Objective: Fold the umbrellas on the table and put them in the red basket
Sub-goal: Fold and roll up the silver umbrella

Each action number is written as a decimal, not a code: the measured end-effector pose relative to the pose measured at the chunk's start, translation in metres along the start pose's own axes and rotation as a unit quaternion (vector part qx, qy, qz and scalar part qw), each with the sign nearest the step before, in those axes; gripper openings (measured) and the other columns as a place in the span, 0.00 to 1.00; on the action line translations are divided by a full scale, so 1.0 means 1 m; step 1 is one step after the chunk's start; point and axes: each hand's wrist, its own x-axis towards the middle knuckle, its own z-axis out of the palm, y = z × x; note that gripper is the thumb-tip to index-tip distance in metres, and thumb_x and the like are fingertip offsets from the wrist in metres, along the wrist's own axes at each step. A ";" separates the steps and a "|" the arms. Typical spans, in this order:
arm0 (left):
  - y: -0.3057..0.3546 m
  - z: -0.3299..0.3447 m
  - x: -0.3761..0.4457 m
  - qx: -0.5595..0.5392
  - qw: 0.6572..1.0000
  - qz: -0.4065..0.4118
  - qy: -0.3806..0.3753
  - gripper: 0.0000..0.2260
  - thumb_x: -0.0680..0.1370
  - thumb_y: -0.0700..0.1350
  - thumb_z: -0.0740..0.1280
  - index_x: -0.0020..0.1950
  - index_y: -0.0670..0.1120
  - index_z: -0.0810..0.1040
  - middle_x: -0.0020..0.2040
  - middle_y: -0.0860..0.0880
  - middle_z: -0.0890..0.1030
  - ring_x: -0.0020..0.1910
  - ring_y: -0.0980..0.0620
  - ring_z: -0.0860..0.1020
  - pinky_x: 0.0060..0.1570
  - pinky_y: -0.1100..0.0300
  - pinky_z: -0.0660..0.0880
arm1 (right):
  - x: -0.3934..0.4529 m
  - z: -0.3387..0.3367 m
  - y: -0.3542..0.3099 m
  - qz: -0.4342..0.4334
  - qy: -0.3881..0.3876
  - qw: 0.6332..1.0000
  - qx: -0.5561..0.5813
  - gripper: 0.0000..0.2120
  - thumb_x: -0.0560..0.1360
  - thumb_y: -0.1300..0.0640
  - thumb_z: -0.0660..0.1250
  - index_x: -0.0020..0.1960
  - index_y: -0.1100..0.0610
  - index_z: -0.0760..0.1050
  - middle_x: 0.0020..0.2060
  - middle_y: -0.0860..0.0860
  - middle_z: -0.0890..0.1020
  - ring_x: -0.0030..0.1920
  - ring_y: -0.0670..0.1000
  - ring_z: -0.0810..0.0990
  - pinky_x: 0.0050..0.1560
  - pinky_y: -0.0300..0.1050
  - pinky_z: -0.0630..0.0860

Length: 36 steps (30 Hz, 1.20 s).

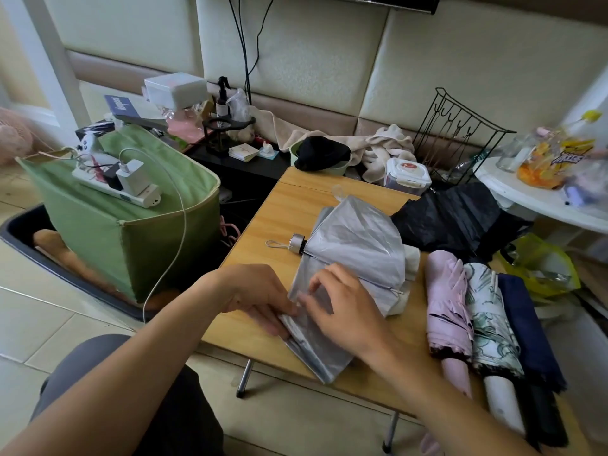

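Here you are mid-fold on the silver umbrella, which lies across the middle of the table, handle pointing away to the left. Your left hand pinches a pleat at the near edge of the canopy, and your right hand presses on the cloth beside it, fingers bent, thumb meeting the left. Judging by the loose, fanned cloth, the pleats are only partly gathered. Next, I think, you need to lay each panel flat, wrap them round the shaft, then strap it. Three umbrellas lie just to your right, a black one beyond. No red basket is in view.
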 end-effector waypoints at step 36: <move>0.000 0.013 0.022 0.458 0.827 0.303 0.119 0.17 0.74 0.51 0.76 0.60 0.53 0.77 0.63 0.53 0.69 0.65 0.54 0.65 0.68 0.56 0.66 | 0.013 0.001 0.042 0.002 -0.122 0.983 -0.139 0.32 0.79 0.32 0.58 0.79 0.44 0.59 0.81 0.47 0.54 0.81 0.51 0.52 0.78 0.55 0.55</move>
